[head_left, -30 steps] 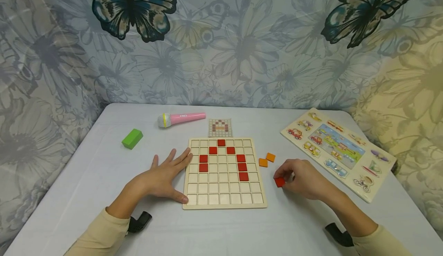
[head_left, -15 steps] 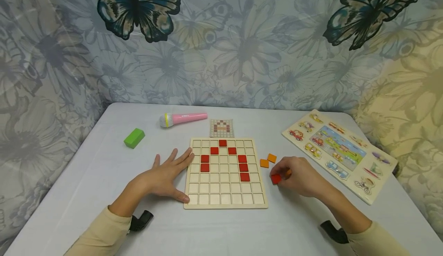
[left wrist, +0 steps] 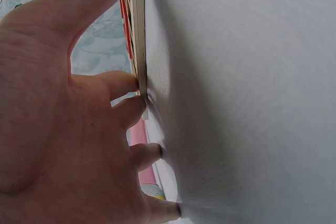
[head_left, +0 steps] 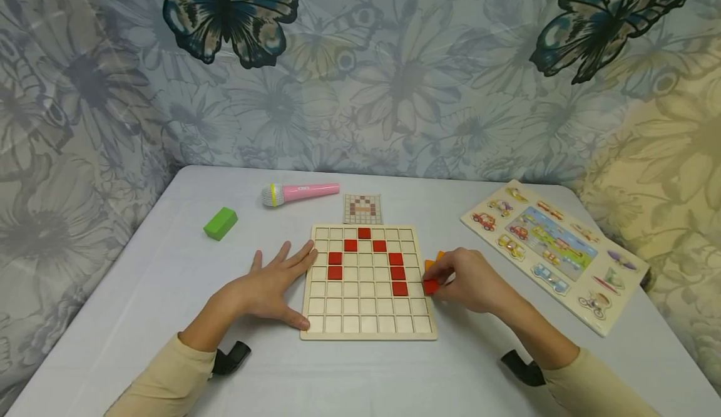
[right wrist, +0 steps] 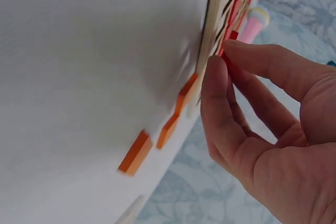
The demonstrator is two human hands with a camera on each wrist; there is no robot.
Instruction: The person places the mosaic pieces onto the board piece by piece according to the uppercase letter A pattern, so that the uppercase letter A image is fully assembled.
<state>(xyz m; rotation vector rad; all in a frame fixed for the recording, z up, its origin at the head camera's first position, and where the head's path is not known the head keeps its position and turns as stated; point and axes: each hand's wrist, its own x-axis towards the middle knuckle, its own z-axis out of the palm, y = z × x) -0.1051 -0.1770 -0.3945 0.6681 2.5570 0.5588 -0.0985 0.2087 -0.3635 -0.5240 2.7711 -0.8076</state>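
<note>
Red tile (head_left: 430,287) in right hand (head_left: 472,281)

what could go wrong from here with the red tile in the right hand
The red tile is pinched at the tips of the right hand's fingers, so it might slip.
The orange tiles lie close to that hand and could get nudged.
The left hand touches only the board's left side; a bump from the right might shift it and jostle the placed tiles.
</note>
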